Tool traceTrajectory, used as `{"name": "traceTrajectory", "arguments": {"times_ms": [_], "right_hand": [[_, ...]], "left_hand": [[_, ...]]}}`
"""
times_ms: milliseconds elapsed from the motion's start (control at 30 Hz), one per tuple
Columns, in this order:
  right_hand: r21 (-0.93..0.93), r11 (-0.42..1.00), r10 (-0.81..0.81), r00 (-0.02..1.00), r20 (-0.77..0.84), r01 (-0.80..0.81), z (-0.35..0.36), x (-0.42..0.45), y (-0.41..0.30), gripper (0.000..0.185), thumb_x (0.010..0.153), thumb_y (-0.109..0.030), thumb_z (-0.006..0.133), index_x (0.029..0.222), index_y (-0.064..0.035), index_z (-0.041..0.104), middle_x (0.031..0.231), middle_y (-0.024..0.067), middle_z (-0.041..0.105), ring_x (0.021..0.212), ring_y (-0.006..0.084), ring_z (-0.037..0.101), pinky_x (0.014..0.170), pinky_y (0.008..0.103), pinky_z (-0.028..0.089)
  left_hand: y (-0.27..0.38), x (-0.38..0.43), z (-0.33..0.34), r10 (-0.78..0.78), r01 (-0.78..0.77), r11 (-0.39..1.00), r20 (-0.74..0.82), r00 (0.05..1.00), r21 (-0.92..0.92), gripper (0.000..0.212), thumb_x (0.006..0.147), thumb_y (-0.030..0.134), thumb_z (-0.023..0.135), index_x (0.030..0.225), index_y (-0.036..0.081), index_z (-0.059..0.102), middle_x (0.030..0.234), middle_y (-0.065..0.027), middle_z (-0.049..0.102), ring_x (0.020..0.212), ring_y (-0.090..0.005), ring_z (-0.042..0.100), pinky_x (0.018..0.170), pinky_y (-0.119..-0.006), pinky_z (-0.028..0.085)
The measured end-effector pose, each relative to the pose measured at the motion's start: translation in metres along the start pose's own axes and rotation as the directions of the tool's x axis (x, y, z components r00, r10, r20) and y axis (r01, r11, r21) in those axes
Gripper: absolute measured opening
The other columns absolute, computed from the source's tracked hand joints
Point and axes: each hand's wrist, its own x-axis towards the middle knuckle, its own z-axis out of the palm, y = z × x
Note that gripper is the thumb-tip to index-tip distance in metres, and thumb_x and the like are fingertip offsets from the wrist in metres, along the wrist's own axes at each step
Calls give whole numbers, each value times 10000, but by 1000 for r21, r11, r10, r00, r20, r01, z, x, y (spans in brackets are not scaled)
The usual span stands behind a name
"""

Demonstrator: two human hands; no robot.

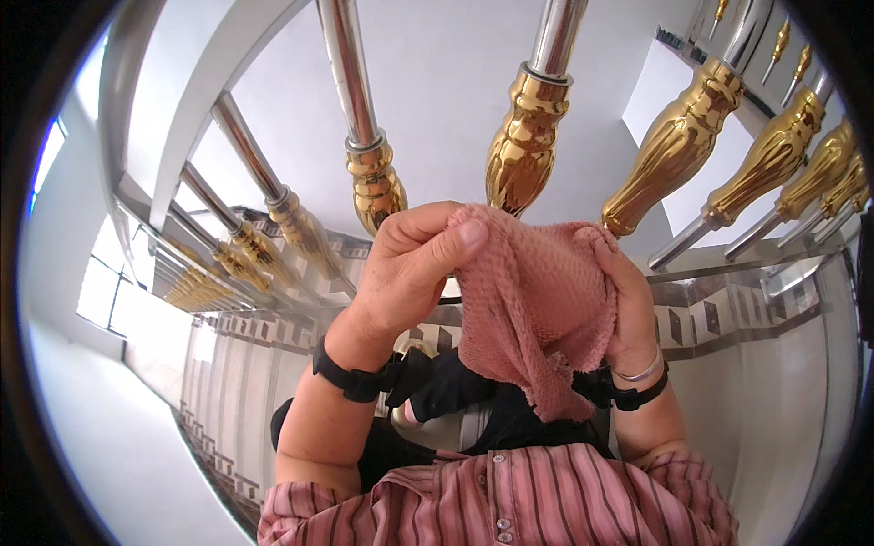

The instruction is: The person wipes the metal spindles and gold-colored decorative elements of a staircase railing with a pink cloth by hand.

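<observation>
A pink, ribbed microfibre cloth (pixel 539 293) is stretched between my two hands in front of my chest. My left hand (pixel 416 266) pinches its upper left corner, the thumb lying on top. On the other side, my right hand (pixel 628 300) grips the cloth's right edge, with part of the fingers hidden behind the fabric. One end of the cloth hangs down toward my lap. Just beyond the cloth stands a gold baluster sleeve (pixel 522 140) on a steel post, its lower end covered by the cloth. Another gold sleeve (pixel 374 181) rises beyond my left hand.
More steel balusters with gold sleeves (pixel 672 147) run off to the right and left. A curved metal handrail (pixel 205 75) sweeps along the upper left. Tiled stairs (pixel 232 368) with a patterned border descend at the left. A window (pixel 102 293) is at the far left.
</observation>
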Motion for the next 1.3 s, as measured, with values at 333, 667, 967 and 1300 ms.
{"name": "traceTrajectory", "arguments": {"times_ms": [333,667,967,1300], "right_hand": [[-266,900,-323,938,124,345,16,20,22,287,952,-99,551,1216,10,526,1106,95,610,937,187,611,842,289,490],[-775,307,-466,798,383,552,3,49,67,313,930,-64,570,1227,33,541,1004,169,682,902,239,660,775,320,507],[-838,274,-484,821,303,471,-5,43,84,242,920,-106,606,1121,28,590,831,175,673,720,256,669,648,324,504],[-860,369,-339,912,229,353,-28,49,109,262,947,-119,584,1151,46,588,927,151,696,863,166,654,758,302,496]], "left_hand": [[-34,0,20,238,-104,955,-506,829,278,198,988,121,507,1081,-32,592,903,-30,606,737,-110,535,690,-263,461],[-81,6,-1,412,17,354,-172,895,935,432,897,83,575,1298,-43,474,934,-256,635,816,-418,643,669,-435,515],[-94,-4,-1,354,105,274,-202,913,956,430,907,178,551,1265,-43,464,752,-190,637,642,-379,627,550,-458,498],[-136,-9,-21,237,216,441,-345,908,871,387,938,194,515,1287,31,478,872,-226,657,744,-419,626,628,-483,501]]}}
